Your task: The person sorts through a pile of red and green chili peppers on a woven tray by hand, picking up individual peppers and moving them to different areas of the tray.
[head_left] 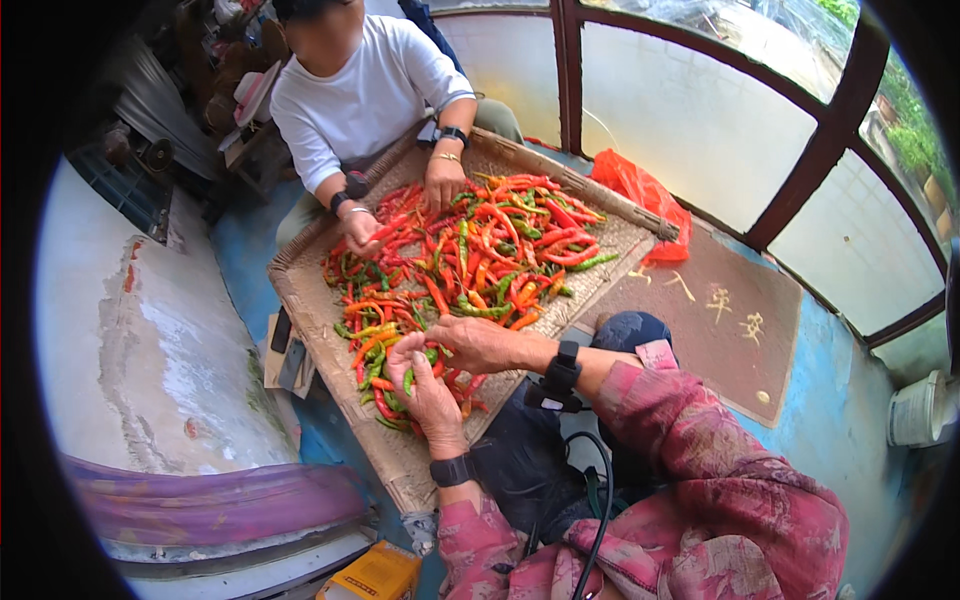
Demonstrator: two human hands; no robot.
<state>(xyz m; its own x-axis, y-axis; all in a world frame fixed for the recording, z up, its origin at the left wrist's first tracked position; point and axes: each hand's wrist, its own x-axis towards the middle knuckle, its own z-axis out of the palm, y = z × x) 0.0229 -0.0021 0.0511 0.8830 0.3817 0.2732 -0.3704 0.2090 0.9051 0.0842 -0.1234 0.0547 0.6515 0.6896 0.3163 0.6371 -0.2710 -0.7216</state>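
Observation:
Red, orange and green chili peppers (480, 255) lie heaped on a large woven tray (370, 440). Over the near part of the heap, my left hand (432, 400) is closed on a small green chili pepper (408, 381), which shows beside the thumb. My right hand (480, 343) meets it at the fingertips, its fingers bent inward; whatever they pinch is hidden. Across the tray sits a person in a white top (365, 95). One of that person's hands (362, 230) holds a red chili pepper, and the other (444, 183) reaches down to the heap.
A red plastic bag (645, 200) lies past the tray's right corner, near a brown doormat (700, 320). Two dark phone-like objects (292, 364) rest left of the tray. A yellow box (375, 575) stands at the lower edge, a white bucket (918, 410) far right.

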